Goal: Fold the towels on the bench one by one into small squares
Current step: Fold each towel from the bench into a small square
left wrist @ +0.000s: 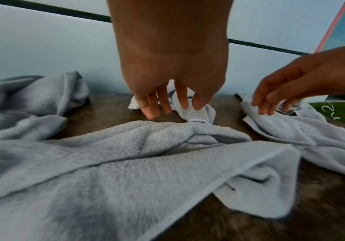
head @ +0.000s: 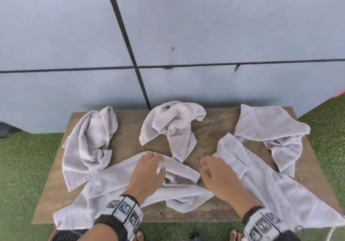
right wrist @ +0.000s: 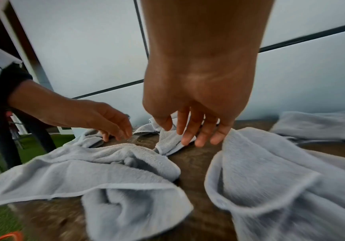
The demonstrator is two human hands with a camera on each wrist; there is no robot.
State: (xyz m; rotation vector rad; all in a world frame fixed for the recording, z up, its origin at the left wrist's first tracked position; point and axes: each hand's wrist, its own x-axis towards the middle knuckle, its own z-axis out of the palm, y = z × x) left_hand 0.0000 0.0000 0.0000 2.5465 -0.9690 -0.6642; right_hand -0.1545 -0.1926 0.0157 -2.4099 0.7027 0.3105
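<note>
On the wooden bench set against a pale panelled wall, five light grey towels lie crumpled and unfolded. Taking the bench centre as the dial, the front towel sprawls from 6 to 8 o'clock, one end drooping over the near edge. The left towel is bunched at 9 to 10 o'clock, the middle towel heaps at 12 o'clock against the wall, the far right towel spreads at 2 o'clock, and the long right towel runs from 3 to 5 o'clock, trailing off the front corner.

The left hand is above the front towel's upper fold with fingers loosely spread and pointing down; the wrist view shows the fingertips just clear of the cloth, gripping nothing. The right hand hangs between the front towel and the long right towel, fingers relaxed and extended, empty, its little finger close beside the long towel's raised edge. Green artificial turf surrounds the bench.
</note>
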